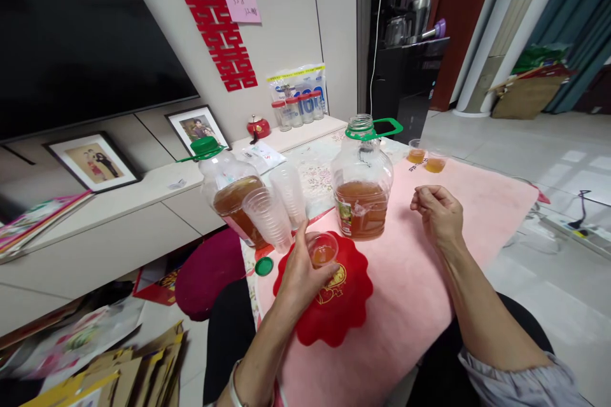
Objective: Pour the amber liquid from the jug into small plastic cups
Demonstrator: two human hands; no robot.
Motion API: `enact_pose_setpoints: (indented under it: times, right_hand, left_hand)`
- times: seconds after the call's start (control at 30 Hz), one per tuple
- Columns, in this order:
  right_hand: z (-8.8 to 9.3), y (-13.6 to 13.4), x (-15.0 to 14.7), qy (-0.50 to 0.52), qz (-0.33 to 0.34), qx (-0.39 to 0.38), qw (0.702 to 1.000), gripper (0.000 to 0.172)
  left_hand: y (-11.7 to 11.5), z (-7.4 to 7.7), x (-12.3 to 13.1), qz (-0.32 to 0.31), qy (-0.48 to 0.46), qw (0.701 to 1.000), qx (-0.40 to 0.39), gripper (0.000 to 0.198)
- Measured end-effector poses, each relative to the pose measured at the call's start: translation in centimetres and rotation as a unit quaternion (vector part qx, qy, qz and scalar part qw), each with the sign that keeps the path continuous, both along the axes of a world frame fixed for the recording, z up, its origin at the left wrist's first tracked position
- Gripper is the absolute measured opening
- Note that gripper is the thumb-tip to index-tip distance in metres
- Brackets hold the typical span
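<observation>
My left hand (pixel 303 270) is wrapped round a clear plastic cup (pixel 324 253) with some amber liquid in it. The cup is over a red scalloped plate (pixel 351 311) with gold print. My right hand (pixel 440 213) is raised above the pink cloth, fingers curled together, with nothing visible in them. Between the hands, behind the plate, stands an uncapped big bottle (pixel 363 206) of amber liquid with a green handle ring. To the left are a second, green-capped bottle (pixel 233 197) and two stacks of clear cups (pixel 268 219). A loose green cap (pixel 264 266) lies left of the plate.
Two cups of amber liquid (pixel 435 163) stand at the back of the pink cloth (pixel 410 286). Several red-lidded jars (pixel 298 111) and framed photos (pixel 95 162) line the cabinet. A maroon stool (pixel 210 273) and folded cardboard (pixel 138 372) are at the lower left.
</observation>
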State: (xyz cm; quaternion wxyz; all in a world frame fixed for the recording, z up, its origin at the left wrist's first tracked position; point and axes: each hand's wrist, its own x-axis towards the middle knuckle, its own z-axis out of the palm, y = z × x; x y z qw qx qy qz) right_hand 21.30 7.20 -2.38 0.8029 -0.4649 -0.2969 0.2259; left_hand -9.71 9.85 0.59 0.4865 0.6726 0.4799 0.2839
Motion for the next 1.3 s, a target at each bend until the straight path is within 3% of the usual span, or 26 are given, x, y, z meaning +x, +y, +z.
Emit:
enact_pose_setpoints:
  times: [0.3,0.47,0.57,0.7,0.83,1.3]
  right_hand:
    - [0.9,-1.2,-0.9,-0.032,0.050,0.007,0.998,0.030]
    - [1.9,-2.7,-3.1,-0.077,0.139,0.000,0.987,0.029]
    - [2.5,-3.4,-4.6,-0.104,0.246,-0.023,0.963,0.033]
    - [2.9,-3.8,-6.2,-0.131,0.387,-0.068,0.910,0.040]
    - [2.9,-4.1,-7.2,-0.145,0.466,-0.104,0.866,0.046]
    - [2.6,-4.0,-7.6,-0.086,0.505,-0.170,0.842,0.052]
  left_hand:
    - [-0.5,-0.4,0.3,0.031,-0.059,0.997,-0.032,0.121]
    - [-1.4,0.6,0.5,0.047,-0.073,0.995,-0.038,0.119]
    - [-2.2,1.1,0.8,0.046,-0.084,0.994,-0.042,0.119]
    - [-3.4,1.2,1.2,0.022,-0.098,0.994,-0.047,0.112]
    - [-4.3,1.4,1.8,-0.019,-0.111,0.993,-0.043,0.107]
    - [-5.5,1.6,2.9,-0.049,-0.096,0.994,-0.012,0.105]
